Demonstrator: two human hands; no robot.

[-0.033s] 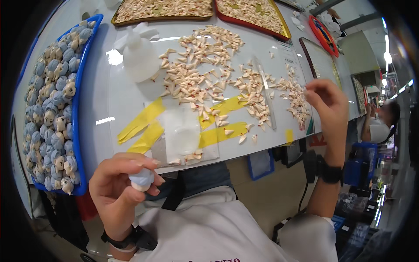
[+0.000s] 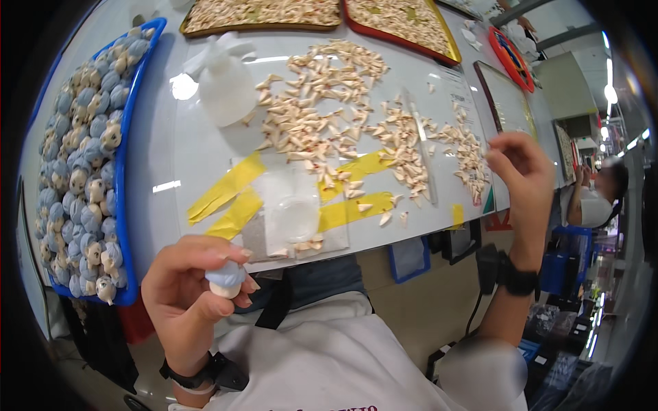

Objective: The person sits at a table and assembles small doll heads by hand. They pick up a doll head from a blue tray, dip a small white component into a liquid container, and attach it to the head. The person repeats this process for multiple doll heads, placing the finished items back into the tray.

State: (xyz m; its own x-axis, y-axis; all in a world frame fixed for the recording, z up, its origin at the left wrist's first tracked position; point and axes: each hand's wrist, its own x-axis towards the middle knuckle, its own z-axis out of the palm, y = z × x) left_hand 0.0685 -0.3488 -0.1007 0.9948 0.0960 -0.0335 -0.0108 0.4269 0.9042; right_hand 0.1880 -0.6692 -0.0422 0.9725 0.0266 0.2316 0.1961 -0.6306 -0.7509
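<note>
My left hand (image 2: 188, 291) is closed in a pinch on a small doll head (image 2: 225, 281) with pale blue hair and a cream lower side, held in front of the table's near edge. My right hand (image 2: 524, 161) is raised by the right part of the table, its thumb and fingers curled toward each other beside a group of small cream pieces (image 2: 471, 164). Anything between those fingertips is too small to make out. A larger heap of the same pointed, red-tipped pieces (image 2: 301, 127) spreads over the middle of the table.
A blue tray (image 2: 128, 185) full of similar doll heads stands at the left. A translucent bottle (image 2: 226, 96), a clear round dish (image 2: 296, 219), yellow tape strips (image 2: 229, 188) and a thin metal tool (image 2: 419, 147) lie on the table. Trays (image 2: 449, 51) of pieces stand behind. Another person (image 2: 596, 195) sits far right.
The doll head in my left hand has tipped slightly, showing more of its cream side. My right hand keeps its curled pose. The whole view has shifted a little.
</note>
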